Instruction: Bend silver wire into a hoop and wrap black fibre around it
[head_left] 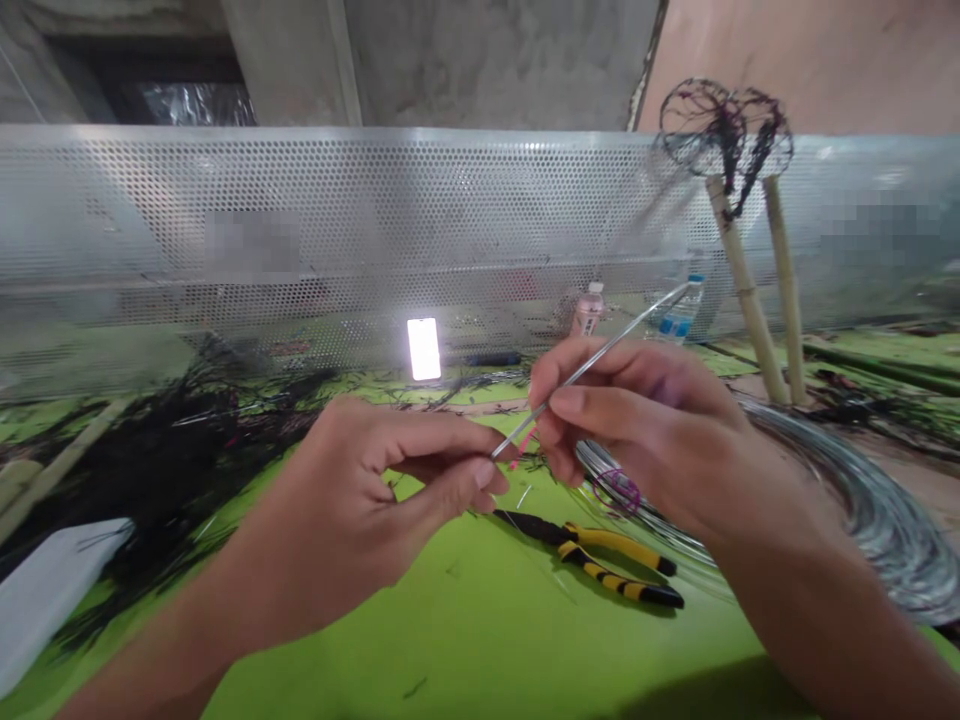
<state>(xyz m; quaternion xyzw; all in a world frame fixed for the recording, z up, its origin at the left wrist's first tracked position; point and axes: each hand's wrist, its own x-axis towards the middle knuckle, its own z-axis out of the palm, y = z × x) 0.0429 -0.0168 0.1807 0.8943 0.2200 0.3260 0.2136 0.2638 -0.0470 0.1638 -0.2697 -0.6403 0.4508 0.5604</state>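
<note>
A thin, straight silvery wire [630, 328] slants up to the right between my two hands. My left hand [375, 490] pinches its lower end between thumb and fingertips. Further up, the thumb and fingers of my right hand [637, 420] close on the same wire. Whether it is one strand or several, I cannot tell. Below the hands, pliers [622, 570] with yellow and black handles lie on the green tabletop [450, 640]. A small purple wire shape [616, 491] shows just under my right hand, near a large coil of silvery wire [885, 520] partly hidden by my right forearm.
Dark, thin twigs or wires [187, 470] heap at the left beside a white tray [67, 590]. A lit phone [424, 349] stands against a perforated metal panel [360, 220]. A pink bottle [588, 310], a water bottle [679, 318] and two upright bamboo sticks [742, 280] stand behind.
</note>
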